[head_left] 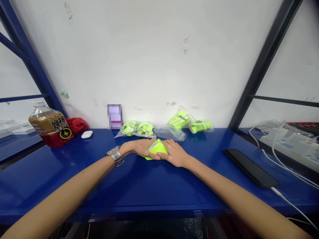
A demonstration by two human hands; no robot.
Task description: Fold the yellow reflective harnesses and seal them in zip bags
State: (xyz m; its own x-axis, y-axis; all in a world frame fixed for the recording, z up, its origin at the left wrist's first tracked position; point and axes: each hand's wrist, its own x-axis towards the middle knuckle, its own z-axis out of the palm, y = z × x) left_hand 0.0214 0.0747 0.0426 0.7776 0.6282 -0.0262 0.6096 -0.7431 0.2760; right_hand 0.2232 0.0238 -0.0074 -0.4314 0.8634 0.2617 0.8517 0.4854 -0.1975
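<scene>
1. Yellow cloth (158,150) lies, in the head view, on the blue counter (149,194) right in front of you, folded into a small bundle with a grey stripe across its top.
2. Your left hand (144,147) is palm down over the cloth's left side, partly open, its thumb along the near edge. You wear a metal watch (115,156) on that wrist.
3. Your right hand (175,153) covers the cloth's right side, also palm down and partly open, its thumb on the front and close to the left thumb. Both hands touch the cloth; you cannot tell from here whether they grip it or only press on it.
4. Just beyond your hands, a clear bag (170,133) lies flat. To its left are two bags (145,128) with yellow fabric inside; to its right are two more filled bags (200,126), one leaning up near the wall (149,49).
5. Farther left, you have a blurred upright panel (115,117) by the wall, a small white case (87,134), a red bag (77,124) and a large bottle (51,127).
6. On your right, a black phone (250,167) lies with a white cable (286,199) plugged in.
</scene>
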